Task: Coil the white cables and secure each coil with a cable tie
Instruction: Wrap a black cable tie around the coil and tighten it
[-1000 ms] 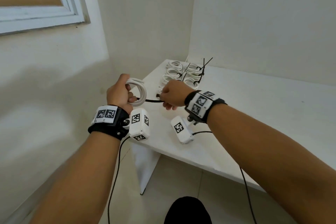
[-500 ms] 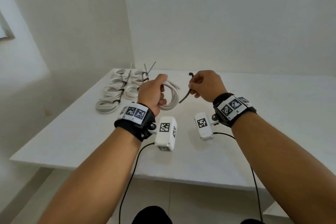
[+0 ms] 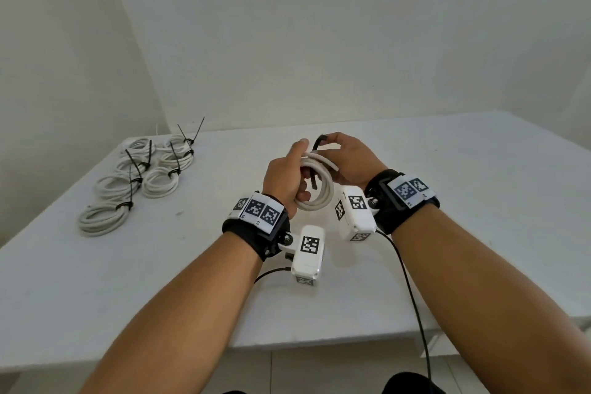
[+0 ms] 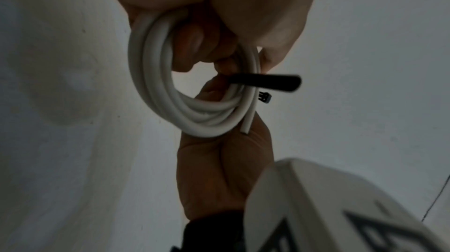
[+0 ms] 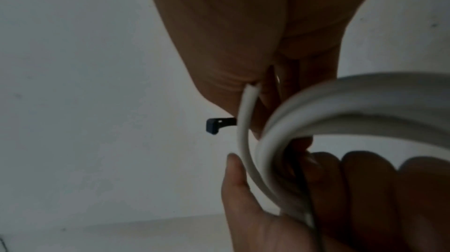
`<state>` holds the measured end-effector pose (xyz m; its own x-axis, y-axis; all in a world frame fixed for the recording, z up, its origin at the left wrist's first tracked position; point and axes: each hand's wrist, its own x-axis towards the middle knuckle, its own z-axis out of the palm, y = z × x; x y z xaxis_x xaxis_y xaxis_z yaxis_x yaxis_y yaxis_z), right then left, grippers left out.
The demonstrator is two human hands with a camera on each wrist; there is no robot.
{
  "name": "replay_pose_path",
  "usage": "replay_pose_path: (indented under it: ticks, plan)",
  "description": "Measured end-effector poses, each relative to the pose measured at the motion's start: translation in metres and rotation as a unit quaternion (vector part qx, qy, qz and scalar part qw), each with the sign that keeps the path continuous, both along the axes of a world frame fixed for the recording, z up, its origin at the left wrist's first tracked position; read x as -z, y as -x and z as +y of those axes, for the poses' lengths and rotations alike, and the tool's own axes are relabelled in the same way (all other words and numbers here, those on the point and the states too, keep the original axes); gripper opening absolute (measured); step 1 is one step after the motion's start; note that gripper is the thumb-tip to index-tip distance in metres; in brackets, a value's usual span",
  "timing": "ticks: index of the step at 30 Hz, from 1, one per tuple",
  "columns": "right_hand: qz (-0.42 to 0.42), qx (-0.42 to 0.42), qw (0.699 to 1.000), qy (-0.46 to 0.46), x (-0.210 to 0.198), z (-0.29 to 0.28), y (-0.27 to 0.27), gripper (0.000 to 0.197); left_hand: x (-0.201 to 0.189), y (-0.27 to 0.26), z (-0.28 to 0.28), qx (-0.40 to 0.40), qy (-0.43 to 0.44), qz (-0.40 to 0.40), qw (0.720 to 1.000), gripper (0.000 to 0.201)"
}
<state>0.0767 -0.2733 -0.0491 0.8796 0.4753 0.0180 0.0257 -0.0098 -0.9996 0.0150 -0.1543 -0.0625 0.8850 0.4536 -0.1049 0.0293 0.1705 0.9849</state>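
My left hand (image 3: 289,174) grips a coil of white cable (image 3: 315,187) above the middle of the white table (image 3: 128,265). Its fingers curl through the coil (image 4: 194,110), and one cut cable end sticks out. My right hand (image 3: 347,158) pinches a black cable tie (image 3: 318,142) just beyond the coil. The tie's strap (image 4: 265,82) runs through the coil's opening and its head (image 5: 214,125) pokes out past my right fingers. In the right wrist view the coil (image 5: 340,102) fills the right side, with my left hand's fingers (image 5: 360,188) under it.
Several tied white coils (image 3: 137,179) with black tie tails sticking up lie at the table's far left corner. White walls close in behind and to the left. Black camera leads (image 3: 412,297) hang from both wrists over the table's front edge.
Both hands have come together over the table's middle. The tie, held apart from the coil half a second ago, now passes through it. The view has swung right, away from the corner.
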Motion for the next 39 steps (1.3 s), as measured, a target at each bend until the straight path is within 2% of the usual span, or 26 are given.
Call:
replay_pose_path:
  ticks: [2,6,12,16,18,19,22,25,27,31,35,39]
  plan:
    - [0.018,-0.014,1.000,-0.021,0.001,0.002,-0.005,0.011,0.003,-0.004,0.001,-0.011,0.010,0.005,1.000,0.047]
    - [0.044,-0.022,0.998,-0.035,0.008,0.008,-0.015,0.005,0.011,-0.009,0.009,-0.007,-0.029,0.023,0.999,0.036]
    - [-0.040,-0.011,0.999,0.005,0.017,0.013,-0.025,0.014,0.017,-0.012,0.021,0.024,-0.057,0.044,0.997,0.034]
    - [-0.045,-0.029,0.999,0.006,0.012,0.008,-0.024,0.007,0.016,-0.015,0.024,0.044,-0.026,0.025,0.998,0.041]
    - [-0.041,-0.019,0.999,0.005,0.008,0.006,-0.022,0.006,0.015,-0.016,0.025,0.028,-0.019,0.019,0.999,0.041]
    - [-0.068,0.002,0.998,0.017,0.006,0.006,-0.021,0.009,0.015,-0.016,0.026,0.012,-0.016,0.019,1.000,0.039]
    - [-0.231,0.051,0.967,0.091,0.002,0.004,-0.012,0.024,0.012,-0.016,0.033,-0.050,0.002,0.020,0.999,0.033]
    - [-0.317,-0.055,0.925,0.201,0.001,0.006,0.002,0.029,0.011,-0.015,0.038,-0.097,0.023,0.014,0.995,0.026]
    - [-0.335,-0.089,0.900,0.266,0.000,0.009,0.007,0.025,0.011,-0.014,0.039,-0.114,0.030,0.013,0.993,0.026]
    - [-0.344,-0.070,0.873,0.338,-0.002,0.014,0.011,0.020,0.012,-0.016,0.035,-0.122,0.025,-0.007,0.992,0.029]
    - [-0.332,-0.057,0.867,0.367,-0.001,0.019,0.013,0.023,0.014,-0.016,0.026,-0.111,0.020,-0.024,0.993,0.032]
    - [-0.299,-0.044,0.891,0.339,0.003,0.021,0.013,0.017,0.015,-0.016,0.026,-0.109,0.027,-0.025,0.993,0.034]
